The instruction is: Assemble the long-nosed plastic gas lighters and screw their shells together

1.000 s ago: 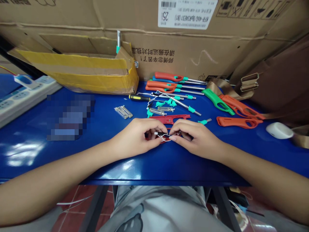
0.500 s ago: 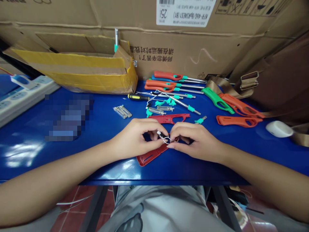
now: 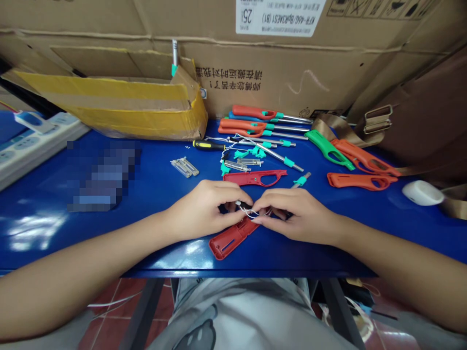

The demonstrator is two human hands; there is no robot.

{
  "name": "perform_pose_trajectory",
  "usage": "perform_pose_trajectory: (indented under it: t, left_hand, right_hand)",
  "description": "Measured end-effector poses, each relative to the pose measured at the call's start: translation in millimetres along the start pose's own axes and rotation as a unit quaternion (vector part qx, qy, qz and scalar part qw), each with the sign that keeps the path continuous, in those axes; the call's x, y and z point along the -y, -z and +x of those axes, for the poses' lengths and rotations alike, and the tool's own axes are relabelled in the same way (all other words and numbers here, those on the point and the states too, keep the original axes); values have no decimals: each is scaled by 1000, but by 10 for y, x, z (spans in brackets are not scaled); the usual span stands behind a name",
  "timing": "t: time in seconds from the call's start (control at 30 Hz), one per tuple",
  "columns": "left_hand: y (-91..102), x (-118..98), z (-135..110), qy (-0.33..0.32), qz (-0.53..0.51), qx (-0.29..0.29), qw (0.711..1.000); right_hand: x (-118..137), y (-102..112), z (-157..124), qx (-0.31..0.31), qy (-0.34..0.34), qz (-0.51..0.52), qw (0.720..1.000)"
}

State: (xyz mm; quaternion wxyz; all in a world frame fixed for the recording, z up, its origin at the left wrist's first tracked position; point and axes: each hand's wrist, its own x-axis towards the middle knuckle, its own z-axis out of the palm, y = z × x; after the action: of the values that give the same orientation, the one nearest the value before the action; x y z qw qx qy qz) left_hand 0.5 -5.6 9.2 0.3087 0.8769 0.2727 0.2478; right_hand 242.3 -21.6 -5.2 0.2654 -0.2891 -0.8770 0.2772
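My left hand (image 3: 199, 209) is closed, its thumb and fingers pinching a small black igniter piece (image 3: 243, 205) with a white end. Thin white wires (image 3: 251, 212) run from it to my right hand (image 3: 304, 214), whose fingertips are pressed together on them. Below both hands, a red lighter half-shell (image 3: 224, 244) lies at a slant with its hollow side up; my right hand covers its far end. Beyond my right fingers, a metal tube with a teal collar (image 3: 301, 181) sticks out. The other red half-shell (image 3: 270, 178) lies just past my hands.
Behind lie assembled lighters (image 3: 251, 113), clear fuel tanks (image 3: 185, 167), teal parts (image 3: 255, 152), and a yellow-black screwdriver (image 3: 209, 145). Green (image 3: 330, 149) and orange shells (image 3: 361, 181) sit right, near a white mouse (image 3: 422, 193). A yellow-taped box (image 3: 146, 112) and power strip (image 3: 32, 138) stand left.
The near end of the red half-shell has shifted toward me, and more of its inside shows. My right fingers have moved slightly left, closer to the black igniter piece.
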Motion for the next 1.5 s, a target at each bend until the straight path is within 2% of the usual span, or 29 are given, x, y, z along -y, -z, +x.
perform_pose_trajectory:
  t: [0.07,0.13,0.3,0.5,0.63,0.77,0.93,1.1,1.23,1.4,1.5]
  left_hand:
    - [-4,-16,7,55,-58,4,997]
    - [-7,-27,24,121,-152,19,981]
    - [12,-17,87,232,-347,45,908]
    - [2,-39,119,333,-432,9,838]
    - [-27,-67,126,359,-449,-10,819]
    - [-60,-40,110,334,-454,-13,826]
    - [-93,8,74,298,-430,-14,852]
    - [-113,29,60,285,-407,-4,868]
    - [-118,64,60,273,-386,6,881]
    - [-81,85,51,238,-322,10,916]
    - [-43,17,29,219,-244,23,944]
  right_hand:
    - [3,-2,3,1,-2,-3,1000]
    - [1,0,3,1,-3,-6,1000]
    - [-6,7,-3,4,1,-25,1000]
    - [-23,1,-16,11,59,-111,992]
    - [-37,-6,-12,15,71,-118,990]
    - [-42,-14,-12,13,63,-98,993]
    - [-57,-25,-26,13,78,-125,989]
    - [-82,-33,-35,17,89,-159,983]
    - [-70,-19,-26,18,75,-143,987]
    - [-52,30,-28,29,46,-119,991]
    - [-64,49,-36,31,48,-133,989]
